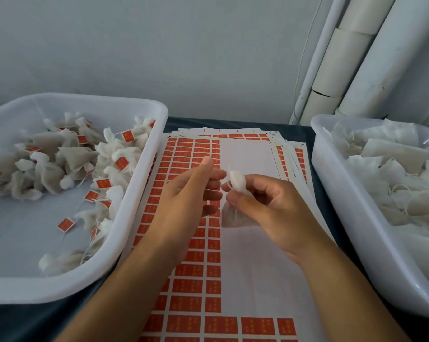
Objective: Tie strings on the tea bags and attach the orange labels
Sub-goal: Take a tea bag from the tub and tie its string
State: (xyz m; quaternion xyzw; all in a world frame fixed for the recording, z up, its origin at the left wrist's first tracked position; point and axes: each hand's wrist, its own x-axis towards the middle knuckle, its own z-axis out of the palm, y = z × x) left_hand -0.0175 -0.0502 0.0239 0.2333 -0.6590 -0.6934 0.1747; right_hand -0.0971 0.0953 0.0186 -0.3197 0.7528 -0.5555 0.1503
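My right hand [265, 206] pinches a white tea bag [233, 213] at its gathered neck, above a sheet of orange labels [193, 243]. The bag's white top tuft sticks up above my thumb. My left hand [191, 193] is just left of the neck, its fingers curled beside a thin white string [229, 185] that loops there. I cannot tell whether it holds the string. Both hands hover over the label sheet in the middle of the table.
A white tray [124, 218] on the left holds several tied tea bags with orange labels. A white tray [336, 193] on the right holds several unlabelled tea bags. More label sheets [294, 154] lie stacked underneath. White pipes [356, 58] stand at the back right.
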